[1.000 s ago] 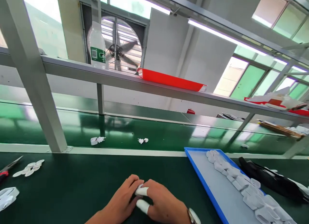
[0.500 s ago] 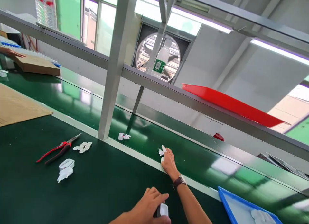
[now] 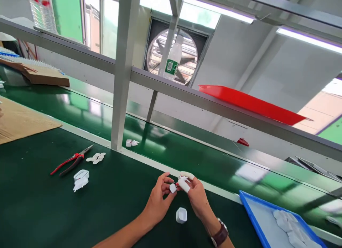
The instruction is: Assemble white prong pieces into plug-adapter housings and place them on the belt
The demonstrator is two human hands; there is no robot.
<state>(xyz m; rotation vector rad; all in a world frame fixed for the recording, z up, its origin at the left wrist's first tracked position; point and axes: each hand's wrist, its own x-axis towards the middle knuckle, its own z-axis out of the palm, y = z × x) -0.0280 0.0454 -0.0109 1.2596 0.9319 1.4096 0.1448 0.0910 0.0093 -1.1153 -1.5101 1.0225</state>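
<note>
Between hands (image 3: pixel 158 201) (image 3: pixel 198 196), white piece (image 3: pixel 183 178) crosswise

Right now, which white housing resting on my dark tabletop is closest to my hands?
The lone white housing, just nearer you than your left hand and right hand; the other housing, by the pliers, lies farther left against another white piece.

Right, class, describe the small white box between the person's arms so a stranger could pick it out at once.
Find the dark green tabletop, then the left hand and right hand close together over it. Just below them in the picture is a small white box. Unlike the white pieces in the hands, it stands untouched on the tabletop.
</note>
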